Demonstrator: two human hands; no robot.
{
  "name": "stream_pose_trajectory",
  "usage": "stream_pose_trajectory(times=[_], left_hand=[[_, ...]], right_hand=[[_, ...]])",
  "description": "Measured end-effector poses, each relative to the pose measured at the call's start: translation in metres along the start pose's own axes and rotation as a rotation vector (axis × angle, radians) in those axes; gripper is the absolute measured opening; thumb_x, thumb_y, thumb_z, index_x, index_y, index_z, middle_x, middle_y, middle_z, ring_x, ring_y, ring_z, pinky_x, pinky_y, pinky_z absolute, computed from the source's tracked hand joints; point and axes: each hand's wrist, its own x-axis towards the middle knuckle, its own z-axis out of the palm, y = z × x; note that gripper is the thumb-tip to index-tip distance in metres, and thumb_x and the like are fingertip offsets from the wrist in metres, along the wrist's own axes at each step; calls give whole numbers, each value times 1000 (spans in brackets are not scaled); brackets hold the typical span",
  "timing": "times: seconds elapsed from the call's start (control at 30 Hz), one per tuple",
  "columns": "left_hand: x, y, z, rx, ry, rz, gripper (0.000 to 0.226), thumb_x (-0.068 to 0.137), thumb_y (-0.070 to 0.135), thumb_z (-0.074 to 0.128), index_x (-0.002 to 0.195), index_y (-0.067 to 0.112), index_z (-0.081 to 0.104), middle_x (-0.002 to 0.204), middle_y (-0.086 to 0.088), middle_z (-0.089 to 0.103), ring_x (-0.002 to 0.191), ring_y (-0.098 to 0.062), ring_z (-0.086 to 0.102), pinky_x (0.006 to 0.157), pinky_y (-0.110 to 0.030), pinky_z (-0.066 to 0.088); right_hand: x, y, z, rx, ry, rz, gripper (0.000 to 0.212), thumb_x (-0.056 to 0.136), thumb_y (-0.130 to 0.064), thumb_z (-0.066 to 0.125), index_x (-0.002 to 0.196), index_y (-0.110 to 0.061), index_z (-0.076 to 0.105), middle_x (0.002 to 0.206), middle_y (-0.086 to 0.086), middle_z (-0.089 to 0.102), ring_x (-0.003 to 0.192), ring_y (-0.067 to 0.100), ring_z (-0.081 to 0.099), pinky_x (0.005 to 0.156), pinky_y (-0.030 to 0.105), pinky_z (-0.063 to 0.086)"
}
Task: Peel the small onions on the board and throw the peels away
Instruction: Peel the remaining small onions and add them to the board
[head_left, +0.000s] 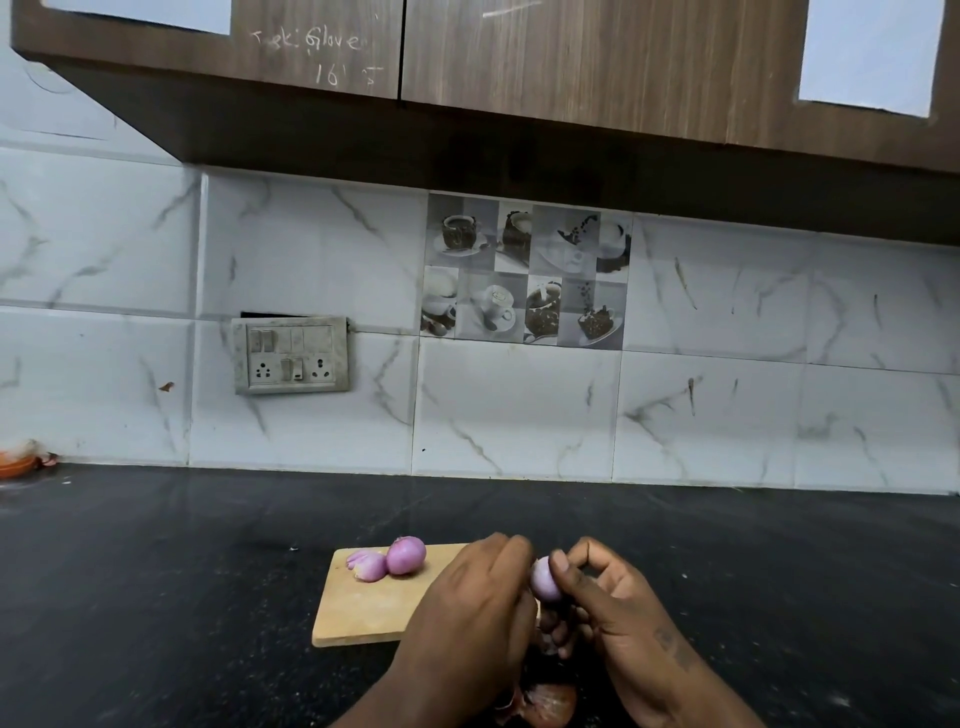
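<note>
- A small onion (544, 579) is being held in the air just off the right end of the board (363, 608), between a person's two hands.
- The right hand (618, 608) is pinching it, thumb on top and fingers curling beneath.
- The left hand (472, 603) is curling in against the onion's other side, its back hiding the fingertips, so its grip cannot be told.
- Two onions (406, 555) are lying side by side and touching at the board's far left corner.
- Reddish-brown peels (545, 701) are lying on the dark surface (182, 571) below the wrists.
- A switch plate (291, 356) is sitting in the marbled wall tiles behind, under a wooden cabinet (519, 78).
</note>
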Motion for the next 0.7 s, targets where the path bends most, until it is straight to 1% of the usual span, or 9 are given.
stream_pose_trajectory(times=[0.1,0.2,0.27,0.3,0.4,0.43,0.53,0.6,0.7], left_hand=[[-1,-1,-2,-121,-5,-39,9,94,22,48,98,23,56,90,11,58,83,-7,54,74,-21,39],[-1,0,-3,-153,-24,-43,6,102,32,51,107,31,54,99,17,58,92,1,54,80,-11,37],[0,0,-4,-202,-15,-83,5,102,26,55,102,31,54,95,17,58,90,0,55,78,-9,37],[0,-1,-4,-221,-8,-103,8,102,22,56,97,28,55,90,16,58,88,-2,56,75,-11,38],[1,1,-4,-202,-1,-114,14,101,17,54,88,24,53,82,13,54,79,-6,55,70,-15,39],[0,2,-4,-191,8,-103,15,100,16,54,88,24,52,81,13,53,77,-6,54,69,-16,39],[3,1,-5,-206,41,-121,19,96,7,56,88,24,56,81,13,55,79,-7,56,70,-19,41],[4,-3,-7,-272,44,-161,23,96,2,58,88,24,59,83,13,59,83,-10,59,73,-22,45],[4,-11,-10,-329,66,-202,20,101,11,59,87,25,61,85,12,61,86,-13,61,74,-25,47]], right_hand=[[-1,-2,0,14,9,12,28,94,-26,67,92,1,61,70,25,61,50,22,54,46,26,44],[-1,-2,0,32,14,13,30,95,-29,64,90,0,64,67,23,61,48,21,55,45,25,46],[0,-1,1,46,4,2,28,96,-29,66,87,-2,66,68,22,62,50,21,57,46,26,48],[0,0,1,36,-6,-9,28,94,-29,72,88,-2,67,70,23,64,52,22,59,49,27,49],[1,0,-1,-36,-33,-38,42,76,-29,86,97,2,66,79,29,66,66,31,62,62,35,52],[0,0,-2,-57,-37,-39,45,73,-31,88,97,1,67,78,28,65,67,31,60,63,36,52],[-2,-1,-1,-89,-53,-35,37,77,-38,81,86,-4,69,70,16,60,57,21,54,53,28,47],[-4,-2,1,-57,-49,-17,41,81,-43,79,83,-3,69,66,12,58,52,18,52,47,24,44],[-5,-4,1,37,27,37,47,92,-42,64,85,4,67,63,14,56,50,17,51,46,24,43]])
